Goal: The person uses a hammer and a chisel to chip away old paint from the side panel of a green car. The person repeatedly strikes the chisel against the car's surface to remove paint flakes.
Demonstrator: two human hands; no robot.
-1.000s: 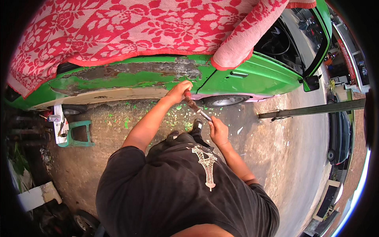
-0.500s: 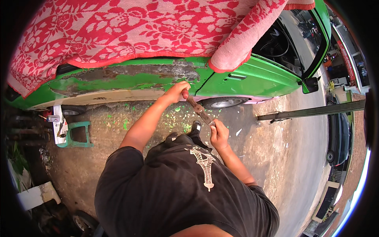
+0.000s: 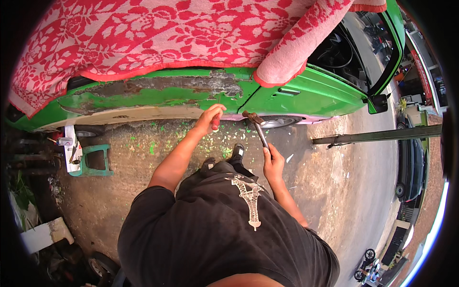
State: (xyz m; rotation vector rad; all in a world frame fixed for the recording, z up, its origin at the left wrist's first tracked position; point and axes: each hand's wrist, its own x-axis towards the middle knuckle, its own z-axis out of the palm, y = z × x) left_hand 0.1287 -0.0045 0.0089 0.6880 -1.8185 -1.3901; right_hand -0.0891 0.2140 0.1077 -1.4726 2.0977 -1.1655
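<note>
A hammer [image 3: 258, 129] is gripped by the lower handle in my right hand [image 3: 274, 165], its head up by the car's lower edge, clear of the other tool. My left hand [image 3: 206, 119] is closed around a red-handled tool [image 3: 215, 123]; only the butt of its handle shows, and its working end is hidden by the hand and the panel. That hand is close to the side of a green car [image 3: 315, 99]. Above it, a long scraped patch [image 3: 138, 87] of grey and brown runs along the panel, with ragged paint edges.
A red and pink floral blanket [image 3: 167, 33] drapes over the car. Green paint flakes [image 3: 152, 147] litter the ground around my shoes. At the left, a green plastic stool [image 3: 98, 170] carries items on a white sheet. A dark post [image 3: 377, 135] and a side mirror [image 3: 377, 104] are at the right.
The hammer head has moved away from the red handle, up and to the right. My right hand has shifted slightly right; my left hand has dropped a little leftward, still holding its tool.
</note>
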